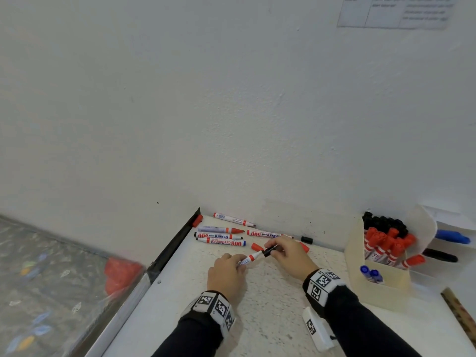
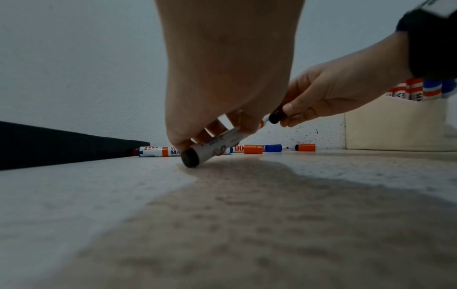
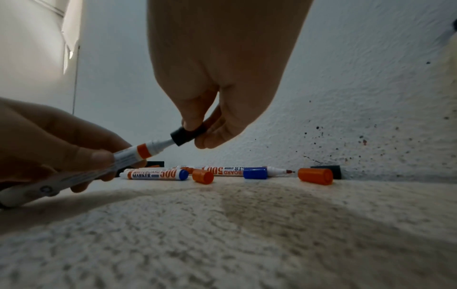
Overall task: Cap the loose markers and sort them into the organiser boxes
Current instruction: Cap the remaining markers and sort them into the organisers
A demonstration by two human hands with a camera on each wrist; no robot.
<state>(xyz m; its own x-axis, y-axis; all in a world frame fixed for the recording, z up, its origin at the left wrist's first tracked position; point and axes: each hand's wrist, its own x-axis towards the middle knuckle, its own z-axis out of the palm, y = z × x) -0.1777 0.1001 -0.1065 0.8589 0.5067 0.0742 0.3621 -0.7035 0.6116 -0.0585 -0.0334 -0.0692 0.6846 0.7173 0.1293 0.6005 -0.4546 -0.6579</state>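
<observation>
Markers with white printed barrels lie loose (image 1: 219, 236) on the speckled white tabletop (image 1: 270, 305) near the wall in the head view, with a loose red cap (image 1: 256, 246) and a loose black cap (image 1: 306, 240) beside them. Left hand (image 1: 226, 274) grips one white-barrelled marker with a red band (image 1: 248, 259) by its rear half, fingers curled round it. Right hand (image 1: 288, 255) pinches a black cylindrical cap (image 1: 268, 251) at the marker's tip end. To the right stands a cream cardboard organiser box (image 1: 378, 287) holding capped red, black and blue markers upright.

Left wrist view: the left hand (image 2: 222, 88) holds the marker (image 2: 212, 146) tilted, its black rear end low over the tabletop (image 2: 99, 205). The right hand (image 2: 329, 93) holds the black cap (image 2: 277, 116) between thumb and fingers. The organiser box (image 2: 393, 125) is at the right edge.

Right wrist view: the right hand (image 3: 222, 64) pinches the black cap (image 3: 188, 135), which sits over the white nib section of the marker (image 3: 133, 154); the red band remains exposed. The left hand (image 3: 52, 144) grips the barrel. Behind lie a blue-ended marker (image 3: 158, 174), a blue cap (image 3: 255, 172) and two orange-red caps (image 3: 315, 176).
</observation>
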